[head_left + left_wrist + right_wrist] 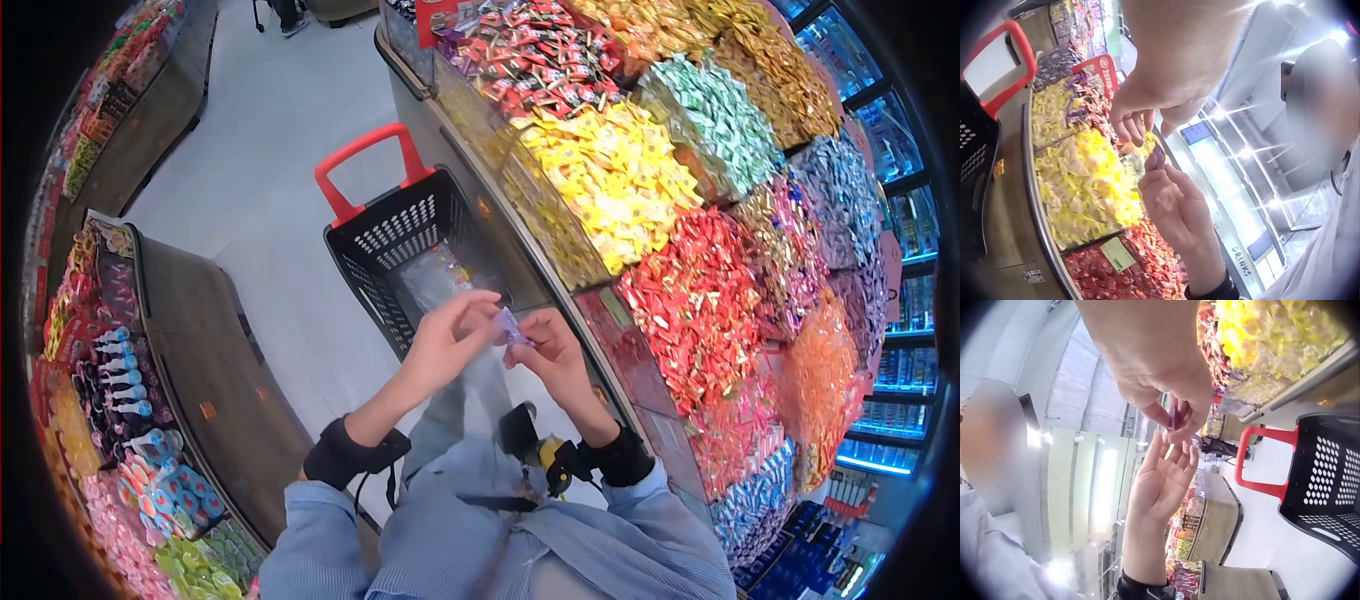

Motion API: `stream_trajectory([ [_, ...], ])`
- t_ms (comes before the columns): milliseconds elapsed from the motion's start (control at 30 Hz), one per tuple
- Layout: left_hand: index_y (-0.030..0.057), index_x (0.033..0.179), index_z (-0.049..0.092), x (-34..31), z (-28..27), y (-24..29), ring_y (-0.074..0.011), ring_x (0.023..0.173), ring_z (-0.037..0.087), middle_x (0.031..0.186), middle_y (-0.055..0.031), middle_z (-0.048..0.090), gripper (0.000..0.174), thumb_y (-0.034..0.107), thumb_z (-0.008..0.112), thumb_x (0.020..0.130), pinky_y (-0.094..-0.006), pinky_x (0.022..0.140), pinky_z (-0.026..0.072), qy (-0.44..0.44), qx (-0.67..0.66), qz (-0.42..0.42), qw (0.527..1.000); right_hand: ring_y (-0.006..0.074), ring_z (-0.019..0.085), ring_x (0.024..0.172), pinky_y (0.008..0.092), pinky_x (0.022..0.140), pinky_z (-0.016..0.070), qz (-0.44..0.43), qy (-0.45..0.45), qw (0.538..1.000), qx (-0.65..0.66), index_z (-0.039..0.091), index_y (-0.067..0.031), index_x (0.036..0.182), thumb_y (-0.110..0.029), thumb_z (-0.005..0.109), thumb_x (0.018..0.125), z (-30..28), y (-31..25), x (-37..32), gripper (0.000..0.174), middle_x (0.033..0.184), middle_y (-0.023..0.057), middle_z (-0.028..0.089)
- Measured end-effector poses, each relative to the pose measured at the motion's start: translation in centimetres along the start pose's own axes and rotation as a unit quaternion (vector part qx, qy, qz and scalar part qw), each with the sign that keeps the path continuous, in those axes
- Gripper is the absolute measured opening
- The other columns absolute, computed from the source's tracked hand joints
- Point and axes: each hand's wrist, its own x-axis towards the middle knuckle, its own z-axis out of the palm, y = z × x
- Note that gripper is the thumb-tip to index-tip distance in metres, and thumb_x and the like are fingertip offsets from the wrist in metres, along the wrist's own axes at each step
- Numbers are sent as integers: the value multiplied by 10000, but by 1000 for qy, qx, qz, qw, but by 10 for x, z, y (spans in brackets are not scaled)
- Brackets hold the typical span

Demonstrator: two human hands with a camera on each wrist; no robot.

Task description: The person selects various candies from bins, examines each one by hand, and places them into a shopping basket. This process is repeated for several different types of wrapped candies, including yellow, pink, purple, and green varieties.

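A small purple-wrapped candy (508, 326) is pinched between the thumb and fingers of my right hand (552, 358), in front of my body. The right wrist view shows the purple wrapper (1173, 417) sticking out between those fingertips. My left hand (452, 335) is held up beside it, fingertips close to the candy. Seen from the right wrist, this left hand (1159, 486) has its palm turned up and its fingers loosely extended. Below both hands stands a black shopping basket (385, 232) with a raised red handle (330, 190); a clear plastic bag (432, 280) lies inside.
To the right runs a counter of wrapped candies in bins, including yellow candies (610, 185), red candies (695, 310) and green candies (715, 115). Another candy counter (205, 330) stands at left. Pale floor (265, 110) stretches between them. Lit drink shelves (905, 310) line the far right.
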Motion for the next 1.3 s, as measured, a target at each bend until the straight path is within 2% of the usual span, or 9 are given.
stream_trajectory([
  [100,-11,999,516,-14,30,11,-128,782,601,865,-60,607,216,55,552,796,-236,723,453,-72,-71,-34,994,141,557,755,253,682,461,-25,13,999,-39,411,-4,1026,57,521,788,-10,-22,-38,269,879,100,558],
  [300,-13,942,534,-46,108,31,-71,772,545,849,-39,568,183,40,603,781,-189,671,431,-128,-64,-9,990,126,556,802,247,725,462,-33,55,991,-115,477,24,1028,56,544,779,-53,-53,-128,260,934,81,547],
  [633,-27,907,557,-110,250,35,-109,803,563,860,-72,590,164,52,605,771,-237,714,451,-172,-83,-18,981,144,526,860,251,753,454,-168,105,979,-53,529,55,943,109,565,740,-131,-62,-269,213,946,90,514],
  [800,-21,894,565,-130,288,38,-104,812,556,856,-63,587,147,46,603,770,-238,723,445,-190,-86,-23,978,147,553,805,238,695,468,-195,161,961,-116,580,57,830,120,582,716,-148,-68,-310,131,883,100,540],
  [900,-14,865,565,-135,301,42,-62,712,533,795,-34,567,126,20,624,758,-180,609,423,-190,-72,1,979,144,560,786,237,685,471,-196,180,956,-125,593,51,795,116,591,709,-155,-69,-324,108,859,99,551],
  [1000,-17,875,566,-135,306,38,-68,722,534,799,-42,569,137,22,625,757,-202,609,428,-211,-60,19,975,141,563,777,237,685,471,-190,200,954,-117,594,49,789,116,594,706,-158,-68,-331,106,856,96,556],
  [1100,-18,859,576,-130,309,40,-100,723,548,794,-59,570,133,10,632,742,-226,631,439,-212,-56,72,973,144,562,785,239,687,472,-195,216,948,-129,593,44,805,112,598,704,-156,-68,-336,122,876,98,556],
  [1200,-19,822,585,-120,301,48,-155,736,571,783,-77,568,116,-27,627,715,-255,671,454,-225,88,243,939,154,551,844,241,706,467,-230,196,948,-97,585,35,858,102,607,701,-154,-71,-335,172,924,103,546],
  [1300,18,776,598,-111,300,49,-181,763,579,798,-70,576,131,-49,631,668,-263,689,457,-229,105,443,861,169,531,912,255,748,459,-230,160,959,-38,566,27,929,92,614,698,-151,-76,-336,245,974,112,528],
])
